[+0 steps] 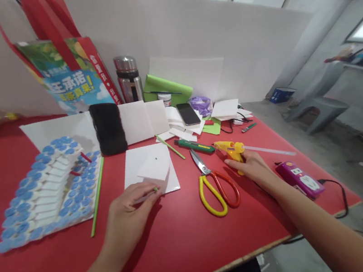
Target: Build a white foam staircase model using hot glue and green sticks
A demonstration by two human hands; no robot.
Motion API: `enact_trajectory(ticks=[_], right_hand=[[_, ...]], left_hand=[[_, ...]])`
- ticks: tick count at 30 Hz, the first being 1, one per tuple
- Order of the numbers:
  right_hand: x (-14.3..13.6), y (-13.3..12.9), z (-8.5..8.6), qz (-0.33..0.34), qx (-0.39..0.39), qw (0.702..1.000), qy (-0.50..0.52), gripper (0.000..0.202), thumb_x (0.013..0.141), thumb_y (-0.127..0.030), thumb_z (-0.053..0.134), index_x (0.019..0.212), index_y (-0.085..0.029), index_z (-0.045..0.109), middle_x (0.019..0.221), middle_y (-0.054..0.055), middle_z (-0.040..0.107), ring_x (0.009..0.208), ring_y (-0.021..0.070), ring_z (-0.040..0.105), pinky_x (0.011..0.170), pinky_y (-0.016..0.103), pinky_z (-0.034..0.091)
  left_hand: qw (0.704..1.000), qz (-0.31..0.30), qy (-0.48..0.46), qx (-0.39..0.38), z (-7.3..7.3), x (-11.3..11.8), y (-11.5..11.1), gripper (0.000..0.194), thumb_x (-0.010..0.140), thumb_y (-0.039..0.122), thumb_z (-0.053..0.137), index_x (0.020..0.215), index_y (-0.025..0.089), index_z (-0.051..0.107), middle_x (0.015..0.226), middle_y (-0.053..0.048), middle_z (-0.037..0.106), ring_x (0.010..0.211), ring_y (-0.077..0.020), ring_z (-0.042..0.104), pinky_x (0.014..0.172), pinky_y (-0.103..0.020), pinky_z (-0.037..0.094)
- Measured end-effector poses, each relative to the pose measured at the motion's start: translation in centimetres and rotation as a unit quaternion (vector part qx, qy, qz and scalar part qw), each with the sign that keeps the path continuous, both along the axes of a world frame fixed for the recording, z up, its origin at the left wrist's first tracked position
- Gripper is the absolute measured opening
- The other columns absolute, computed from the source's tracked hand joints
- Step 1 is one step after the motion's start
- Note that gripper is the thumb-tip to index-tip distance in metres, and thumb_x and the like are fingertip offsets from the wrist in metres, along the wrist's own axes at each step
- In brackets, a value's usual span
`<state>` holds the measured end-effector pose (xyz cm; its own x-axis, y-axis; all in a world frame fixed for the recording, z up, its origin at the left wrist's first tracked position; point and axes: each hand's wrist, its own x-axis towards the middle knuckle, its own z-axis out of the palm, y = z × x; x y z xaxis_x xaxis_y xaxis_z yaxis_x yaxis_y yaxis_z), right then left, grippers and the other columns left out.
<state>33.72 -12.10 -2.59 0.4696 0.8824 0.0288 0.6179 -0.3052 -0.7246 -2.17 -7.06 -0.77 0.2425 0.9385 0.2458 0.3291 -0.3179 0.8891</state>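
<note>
Left hand (130, 213) pinched on small green-tipped piece (156, 189), mostly hidden, just beside near edge of white card (155, 168). Right hand (254, 169) wrapped about handle of yellow glue gun (233, 147), clear glue stick (269, 150) jutting from rear. Scissors (205, 170) between hands on red tabletop (192, 244).

Red-and-yellow-handled scissors (205, 171), our reference. Left of them we record the left grip (129, 211), pinching a small green piece (156, 188); right of them, the right grip (254, 169) around a yellow glue gun (230, 145); just beyond their tip, a green cutter (197, 146).
</note>
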Motion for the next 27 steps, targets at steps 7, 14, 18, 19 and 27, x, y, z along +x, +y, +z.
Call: enact_trajectory(ticks=[7,14,18,19,27], right_hand=[[-0.5,-0.5,0.3,-0.038,0.072,0.986,0.143,0.033,0.084,-0.051,0.071,0.093,-0.019,0.073,0.078,0.009,0.072,0.066,0.0243,0.065,0.056,0.037,0.05],[-5.7,-1.0,5.9,0.052,0.182,0.935,0.299,0.022,0.09,-0.042,0.07,0.101,-0.023,0.071,0.102,0.008,0.073,0.079,0.0221,0.068,0.068,0.037,0.058],[-8.8,1.5,7.8,0.214,0.187,0.898,0.335,0.017,0.093,-0.038,0.066,0.097,-0.023,0.072,0.098,0.006,0.072,0.079,0.0224,0.069,0.071,0.039,0.058],[-9.4,2.2,7.8,0.243,0.192,0.889,0.337,0.017,0.093,-0.038,0.067,0.097,-0.022,0.073,0.097,0.006,0.072,0.08,0.0227,0.069,0.072,0.039,0.058],[-11.0,3.5,3.9,0.314,0.194,0.844,0.389,0.025,0.103,-0.041,0.062,0.095,-0.022,0.077,0.083,0.005,0.074,0.078,0.0216,0.069,0.077,0.038,0.056]], left_hand=[[0.995,0.02,-0.097,-0.011,3.9,-0.1,1.5,0.012,0.083,0.037,0.08,0.086,0.027,0.086,0.098,-0.005,0.083,0.087,-0.0234,0.074,0.079,-0.034,0.06],[0.979,-0.054,-0.195,-0.019,3.8,1.3,5.4,0.023,0.092,0.036,0.075,0.107,0.021,0.084,0.093,-0.006,0.079,0.082,-0.0184,0.068,0.082,-0.033,0.057],[0.992,-0.026,-0.089,0.084,2.9,0.8,5.4,0.02,0.1,0.032,0.065,0.096,0.021,0.082,0.095,-0.004,0.076,0.092,-0.0194,0.069,0.086,-0.031,0.054],[0.991,-0.024,-0.066,0.117,2.8,0.6,5.3,0.019,0.1,0.03,0.064,0.096,0.021,0.081,0.097,-0.004,0.076,0.094,-0.0194,0.07,0.086,-0.03,0.054],[0.955,0.012,0.021,0.295,1.2,0.1,5.5,0.015,0.099,0.015,0.067,0.106,0.022,0.079,0.099,-0.004,0.076,0.094,-0.0175,0.07,0.085,-0.031,0.056]])
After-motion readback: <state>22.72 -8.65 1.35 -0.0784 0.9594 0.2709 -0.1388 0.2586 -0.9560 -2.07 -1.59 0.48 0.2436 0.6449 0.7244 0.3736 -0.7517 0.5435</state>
